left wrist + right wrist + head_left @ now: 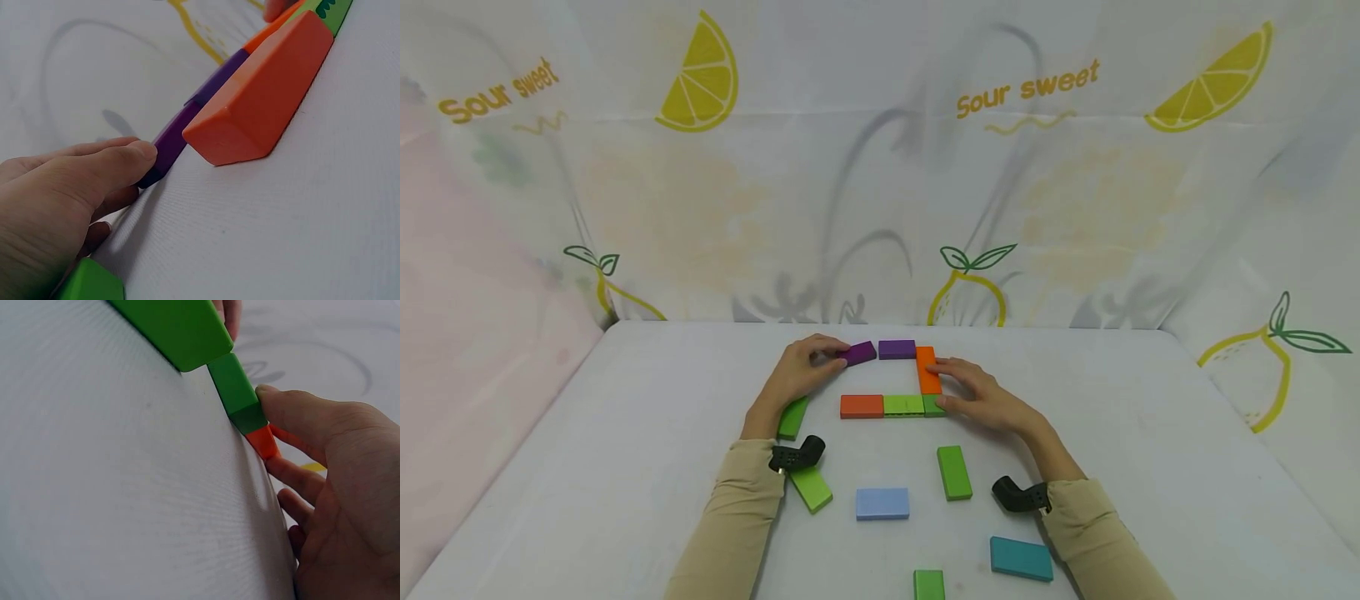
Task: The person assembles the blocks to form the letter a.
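Note:
My left hand (808, 367) pinches a dark purple block (858, 354) at its left end, thumb on the near side. This block lies slightly tilted beside a second purple block (897, 350). My right hand (985, 398) touches an upright-lying orange block (928, 371) with its fingertips, while the thumb rests at a short green block (933, 406). Below the purple pair, a red-orange block (861, 407) and a light green block (903, 405) form a row with the short green one. In the left wrist view the red-orange block (250, 94) stands in front.
Loose blocks lie nearer: a green block (792, 419) partly under the left wrist, a lime block (811, 489), a light blue block (882, 504), a green block (954, 473), a teal block (1021, 558) and a green block (928, 585) at the front. A printed curtain (850, 167) hangs behind the table.

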Tool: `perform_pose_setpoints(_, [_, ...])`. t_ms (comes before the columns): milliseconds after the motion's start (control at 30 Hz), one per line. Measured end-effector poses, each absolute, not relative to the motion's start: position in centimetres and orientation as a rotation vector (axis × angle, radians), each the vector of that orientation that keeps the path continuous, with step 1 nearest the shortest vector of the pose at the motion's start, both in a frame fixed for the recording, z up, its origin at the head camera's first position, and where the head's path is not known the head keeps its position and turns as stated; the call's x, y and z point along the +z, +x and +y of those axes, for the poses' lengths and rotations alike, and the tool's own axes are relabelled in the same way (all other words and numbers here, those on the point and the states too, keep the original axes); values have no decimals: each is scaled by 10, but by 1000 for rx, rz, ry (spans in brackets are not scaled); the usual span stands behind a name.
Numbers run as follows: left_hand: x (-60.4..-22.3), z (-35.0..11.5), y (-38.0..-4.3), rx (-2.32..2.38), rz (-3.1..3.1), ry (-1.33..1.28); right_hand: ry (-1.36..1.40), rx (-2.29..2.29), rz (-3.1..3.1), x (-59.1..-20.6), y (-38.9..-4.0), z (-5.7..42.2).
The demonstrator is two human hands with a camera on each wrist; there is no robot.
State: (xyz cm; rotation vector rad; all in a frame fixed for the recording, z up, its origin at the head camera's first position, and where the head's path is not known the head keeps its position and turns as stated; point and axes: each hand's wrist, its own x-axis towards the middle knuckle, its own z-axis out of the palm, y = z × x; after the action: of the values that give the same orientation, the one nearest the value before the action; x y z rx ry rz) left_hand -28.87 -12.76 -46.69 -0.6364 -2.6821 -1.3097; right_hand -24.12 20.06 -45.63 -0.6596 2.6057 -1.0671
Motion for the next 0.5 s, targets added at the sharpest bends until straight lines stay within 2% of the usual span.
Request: perform_pose_setpoints(500, [-468,-128,-290,-1337,-2664,-684,-663,-1068,2608,-455,-240,200])
